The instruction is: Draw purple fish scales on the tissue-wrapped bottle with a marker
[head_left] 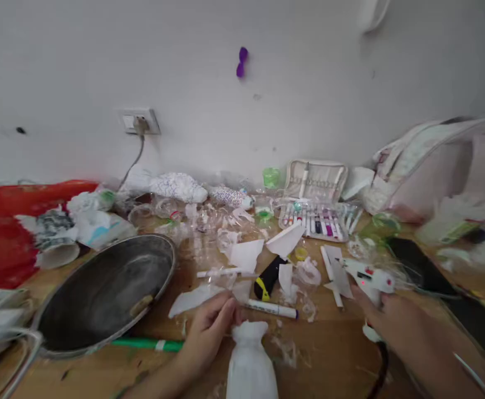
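My right hand [404,327] is wrapped round the handle of a white glue gun [369,280] with a small red light on its side and a dark cord below. The nozzle points left, over white paper scraps. My left hand [212,326] has its fingers curled together beside the flared top of a white bottle-shaped thing [251,363]. What those fingers hold, if anything, is hidden. Just beyond lies a capped white marker [272,308], close to a black and yellow object [269,278] and torn white paper [245,254].
A large dark metal pan [105,293] lies at the left, with a green stick [142,343] beside it. Clear plastic pieces and two dotted white shapes [178,187] line the wall. An open marker case [315,194], a pale backpack [429,166] and a dark phone-like slab [420,266] are at the right.
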Available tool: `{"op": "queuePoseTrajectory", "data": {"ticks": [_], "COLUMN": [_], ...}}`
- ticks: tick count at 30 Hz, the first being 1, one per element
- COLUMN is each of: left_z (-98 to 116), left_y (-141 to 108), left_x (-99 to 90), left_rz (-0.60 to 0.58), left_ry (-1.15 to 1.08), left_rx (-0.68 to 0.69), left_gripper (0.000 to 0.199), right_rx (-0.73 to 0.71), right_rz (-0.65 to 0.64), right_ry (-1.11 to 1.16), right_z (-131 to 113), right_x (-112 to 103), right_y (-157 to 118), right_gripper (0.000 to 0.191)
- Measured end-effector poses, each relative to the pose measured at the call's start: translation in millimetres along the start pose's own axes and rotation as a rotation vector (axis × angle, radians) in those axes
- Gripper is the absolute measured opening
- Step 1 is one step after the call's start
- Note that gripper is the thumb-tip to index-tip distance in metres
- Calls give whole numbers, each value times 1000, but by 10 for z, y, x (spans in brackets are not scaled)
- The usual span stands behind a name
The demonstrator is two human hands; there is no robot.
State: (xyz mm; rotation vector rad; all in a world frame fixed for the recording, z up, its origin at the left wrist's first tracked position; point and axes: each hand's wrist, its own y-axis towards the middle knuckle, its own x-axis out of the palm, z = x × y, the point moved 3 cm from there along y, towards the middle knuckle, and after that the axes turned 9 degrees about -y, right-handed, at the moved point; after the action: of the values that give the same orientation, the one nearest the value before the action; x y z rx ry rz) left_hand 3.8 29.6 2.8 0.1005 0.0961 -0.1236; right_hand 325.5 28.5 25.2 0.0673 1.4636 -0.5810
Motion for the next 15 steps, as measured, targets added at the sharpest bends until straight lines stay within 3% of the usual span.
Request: {"op": "queuePoseTrajectory", "data": {"ticks": [6, 15], "left_z": [21, 36], "left_y": [-5, 1], "left_x": [-48, -68], "left_rz": [72, 148], "left_ry": [-19, -26], "left_rx": [20, 12], "left_gripper": [46, 45], "right_rx": [-86, -95], "right_rz": [-9, 12], "right_ry": [19, 18], "right_z": [-162, 9], "right_x": [17, -7], "right_y": [-44, -159], "right_gripper": [69, 66]}}
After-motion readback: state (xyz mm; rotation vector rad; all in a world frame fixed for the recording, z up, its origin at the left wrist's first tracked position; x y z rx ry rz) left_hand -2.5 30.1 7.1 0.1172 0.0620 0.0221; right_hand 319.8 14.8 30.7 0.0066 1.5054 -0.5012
